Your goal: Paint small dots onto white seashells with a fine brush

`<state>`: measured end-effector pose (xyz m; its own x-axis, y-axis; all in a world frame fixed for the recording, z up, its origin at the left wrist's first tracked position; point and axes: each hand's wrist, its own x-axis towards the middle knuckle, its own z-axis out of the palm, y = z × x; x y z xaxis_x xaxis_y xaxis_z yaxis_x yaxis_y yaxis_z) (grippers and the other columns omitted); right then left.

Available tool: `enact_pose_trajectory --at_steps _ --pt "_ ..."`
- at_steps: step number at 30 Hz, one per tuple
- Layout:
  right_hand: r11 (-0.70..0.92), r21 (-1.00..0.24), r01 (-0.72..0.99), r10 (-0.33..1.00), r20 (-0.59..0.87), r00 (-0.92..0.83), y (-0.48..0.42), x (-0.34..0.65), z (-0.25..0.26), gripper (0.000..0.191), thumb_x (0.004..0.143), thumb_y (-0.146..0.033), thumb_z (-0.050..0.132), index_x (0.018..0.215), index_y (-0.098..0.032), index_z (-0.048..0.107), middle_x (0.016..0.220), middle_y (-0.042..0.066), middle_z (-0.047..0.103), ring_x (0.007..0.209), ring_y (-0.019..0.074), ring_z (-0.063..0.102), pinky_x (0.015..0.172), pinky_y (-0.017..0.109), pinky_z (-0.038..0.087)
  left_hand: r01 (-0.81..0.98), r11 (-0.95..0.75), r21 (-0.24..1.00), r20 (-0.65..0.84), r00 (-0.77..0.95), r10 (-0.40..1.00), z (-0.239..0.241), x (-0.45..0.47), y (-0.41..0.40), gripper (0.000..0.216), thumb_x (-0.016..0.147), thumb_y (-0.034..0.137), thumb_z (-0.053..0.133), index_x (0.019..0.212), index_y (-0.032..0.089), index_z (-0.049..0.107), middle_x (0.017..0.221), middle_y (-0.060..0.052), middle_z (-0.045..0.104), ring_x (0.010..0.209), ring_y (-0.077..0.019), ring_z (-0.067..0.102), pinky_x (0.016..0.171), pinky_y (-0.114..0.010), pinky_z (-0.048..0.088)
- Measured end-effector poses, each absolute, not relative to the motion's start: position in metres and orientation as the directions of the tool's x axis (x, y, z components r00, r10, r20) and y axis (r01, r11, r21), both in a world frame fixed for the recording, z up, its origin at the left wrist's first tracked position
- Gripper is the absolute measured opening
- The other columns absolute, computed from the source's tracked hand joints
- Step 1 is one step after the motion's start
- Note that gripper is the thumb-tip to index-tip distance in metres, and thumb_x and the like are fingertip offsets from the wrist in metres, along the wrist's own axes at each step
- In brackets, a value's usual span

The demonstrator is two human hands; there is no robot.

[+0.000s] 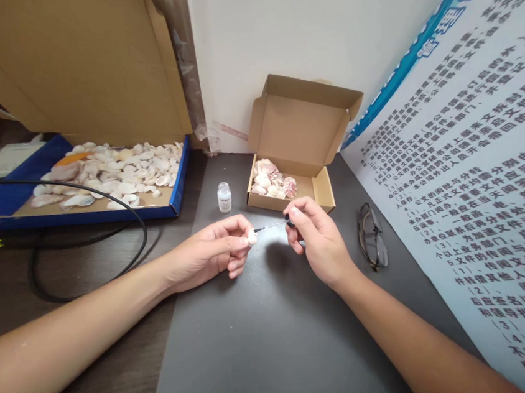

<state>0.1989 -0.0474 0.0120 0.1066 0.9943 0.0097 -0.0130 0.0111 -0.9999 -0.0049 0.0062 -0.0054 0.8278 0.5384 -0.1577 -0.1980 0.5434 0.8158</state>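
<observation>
Between the thumb and fingers of my left hand (216, 249) is a small white seashell (252, 237). My right hand (314, 236) pinches the black cap of a thin brush applicator (272, 225). The applicator's dark tip points left and meets the shell, or comes very close to it. Just beyond my left hand a small clear glass bottle (224, 198) with a white label stands upright, its cap off. Past my right hand, an open small cardboard box (322, 191) holds several white and pinkish shells (268, 180).
A large blue-edged box (180, 179) full of shells (133, 169) stands at the back left, lid up. A black cable (142, 234) loops over the table beside my left forearm. Glasses (372, 237) lie right of my right hand. A printed poster (483, 154) borders the right side.
</observation>
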Motion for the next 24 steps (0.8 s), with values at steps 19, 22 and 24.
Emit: enact_pose_trajectory --at_steps 19,22,24 --pt "0.045 -0.998 -0.033 0.994 0.042 0.099 -0.0453 0.1973 0.0082 0.025 0.088 -0.044 0.063 0.082 -0.021 0.053 0.053 -0.010 0.043 0.046 0.0064 0.038 0.045 0.020 0.030 -0.182 0.537 0.824 -0.172 0.821 0.544 -0.0027 -0.0035 0.0037 0.007 0.087 0.017 0.066 0.086 0.016 0.059 0.066 0.004 0.051 0.054 -0.0065 0.048 0.054 -0.019 0.044" --pt "0.055 -0.998 -0.035 0.994 0.052 0.096 -0.0454 0.1967 0.0077 0.027 0.088 -0.044 0.064 0.082 -0.021 0.053 0.053 -0.010 0.043 0.046 0.0065 0.038 0.045 0.020 0.030 -0.170 0.526 0.833 -0.172 0.825 0.539 -0.0025 -0.0029 0.0035 0.007 0.088 0.018 0.066 0.085 0.016 0.059 0.065 0.004 0.051 0.054 -0.0067 0.048 0.055 -0.019 0.044" --pt "0.069 -0.998 -0.013 0.993 0.067 0.098 -0.0452 0.1972 0.0070 0.026 0.089 -0.044 0.064 0.082 -0.021 0.053 0.053 -0.010 0.043 0.046 0.0066 0.037 0.045 0.021 0.029 -0.165 0.521 0.837 -0.172 0.826 0.538 -0.0024 -0.0028 0.0037 0.007 0.089 0.019 0.066 0.085 0.017 0.060 0.063 0.005 0.050 0.055 -0.0068 0.049 0.055 -0.019 0.044"
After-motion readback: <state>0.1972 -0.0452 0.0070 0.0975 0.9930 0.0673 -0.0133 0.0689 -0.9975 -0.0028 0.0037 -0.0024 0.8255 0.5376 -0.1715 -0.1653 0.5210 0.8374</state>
